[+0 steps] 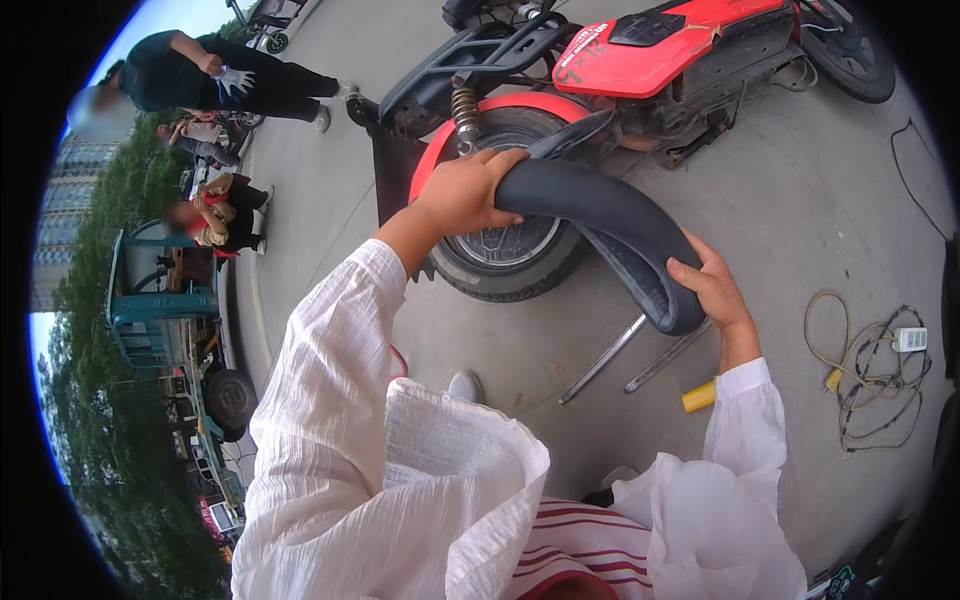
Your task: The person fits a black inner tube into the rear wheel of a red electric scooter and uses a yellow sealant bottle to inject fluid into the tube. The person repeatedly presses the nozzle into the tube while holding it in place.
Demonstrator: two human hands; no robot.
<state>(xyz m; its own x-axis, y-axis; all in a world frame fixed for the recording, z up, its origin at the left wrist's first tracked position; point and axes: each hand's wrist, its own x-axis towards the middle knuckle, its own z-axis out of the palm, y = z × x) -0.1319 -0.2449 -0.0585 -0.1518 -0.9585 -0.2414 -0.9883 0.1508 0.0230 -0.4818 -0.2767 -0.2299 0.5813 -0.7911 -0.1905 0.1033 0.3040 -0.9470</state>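
A black rubber inner tube (pixel 625 208), partly inflated and folded in a loop, is held up between my two hands. My left hand (pixel 468 192) grips its left end, thumb on the near side, close to the scooter's rear wheel (pixel 510 270). My right hand (pixel 712 285) is closed round the bend at the tube's right end. The wheel carries a tyre and sits under the red rear fender (pixel 548 104) of an electric scooter (pixel 640 55). Two metal bars (pixel 604 359) show below the tube; their upper ends are hidden behind it.
A yellow object (pixel 699 397) lies by my right forearm. On the pavement at right are a coiled cable (pixel 850 385) and a white socket block (pixel 911 340). At left, a person in dark clothes (pixel 215 75) holds pale gloves, another person (pixel 228 212) is farther off, and a green three-wheeler (pixel 150 300) is parked.
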